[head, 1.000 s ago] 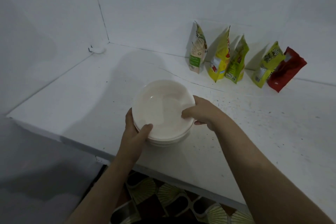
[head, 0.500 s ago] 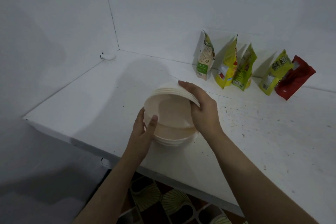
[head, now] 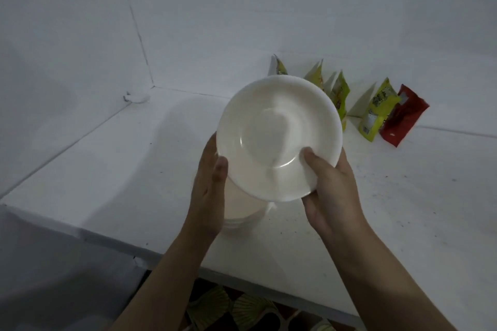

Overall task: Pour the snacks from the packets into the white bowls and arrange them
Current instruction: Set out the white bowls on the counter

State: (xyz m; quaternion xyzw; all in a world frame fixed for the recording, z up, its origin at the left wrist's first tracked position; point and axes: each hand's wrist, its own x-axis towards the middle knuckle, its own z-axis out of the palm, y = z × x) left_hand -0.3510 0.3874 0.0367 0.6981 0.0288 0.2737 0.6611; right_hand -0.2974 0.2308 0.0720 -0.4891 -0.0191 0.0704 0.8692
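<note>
Item: top bowl [head: 279,137], white, shallow, lifted and tilted so that its inside faces the person. Nothing in it.

Grip: right hand [head: 332,191] clasps the near right rim, thumb [head: 312,160] curled inside the bowl, the other fingers hidden behind it. Left hand [head: 212,185] lies along the near left edge with its thumb laid on the rim; whether its fingers hold this bowl or steady what is beneath cannot be told.

Item: stack of bowls [head: 242,212], white, directly below the grip, resting on the table [head: 107,185] near its front edge. Mostly covered by the lifted bowl and the left hand; contents not visible, count not readable.

Item: snack packets, leaning in a row against the wall beyond the grip. To the far right of it, a red packet [head: 402,118] and, touching it, a yellow-green packet [head: 377,113]. Behind the bowl's far rim, three more yellow-green packets [head: 340,94], partly hidden. They look sealed as far as can be seen; no snack is out.

Step in hand, by judgement: separating one bowl from the stack, ahead of any pouring. The task stands at its beginning.

Next move, by judgement: level the bowl and set it on bare table beside the stack, to the right of the grip where room shows, leaving space for further bowls. The left hand would do well to keep the stack from shifting toward the table edge.
</note>
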